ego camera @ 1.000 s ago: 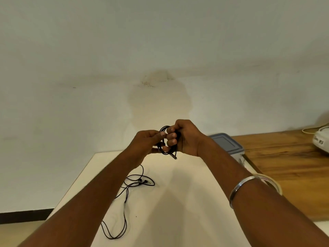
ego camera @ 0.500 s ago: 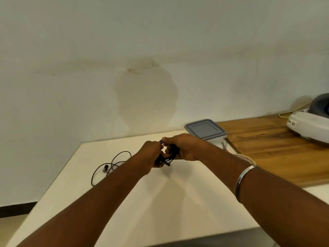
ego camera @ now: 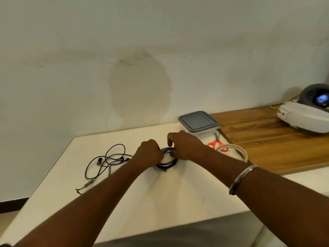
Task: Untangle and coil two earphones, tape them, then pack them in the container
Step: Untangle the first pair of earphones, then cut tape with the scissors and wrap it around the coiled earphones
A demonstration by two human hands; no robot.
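Observation:
A black coiled earphone (ego camera: 168, 162) rests on the white table (ego camera: 160, 196), pinched at its top by both hands. My left hand (ego camera: 148, 154) grips the coil's left side and my right hand (ego camera: 185, 146) grips its right side. A second black earphone (ego camera: 106, 162) lies loose and uncoiled on the table to the left, partly hidden by my left forearm. A clear container with a grey lid (ego camera: 198, 123) stands shut at the table's far right. A roll of clear tape (ego camera: 233, 151) lies beside my right wrist.
Orange-handled scissors (ego camera: 216, 142) lie between the container and the tape. A wooden surface (ego camera: 267, 138) adjoins the table on the right and carries a white and grey headset (ego camera: 306, 113). A stained wall rises close behind the table.
Both hands have lowered the coiled earphone from mid-air down onto the table. The view has tipped downward, bringing the tape and scissors into sight.

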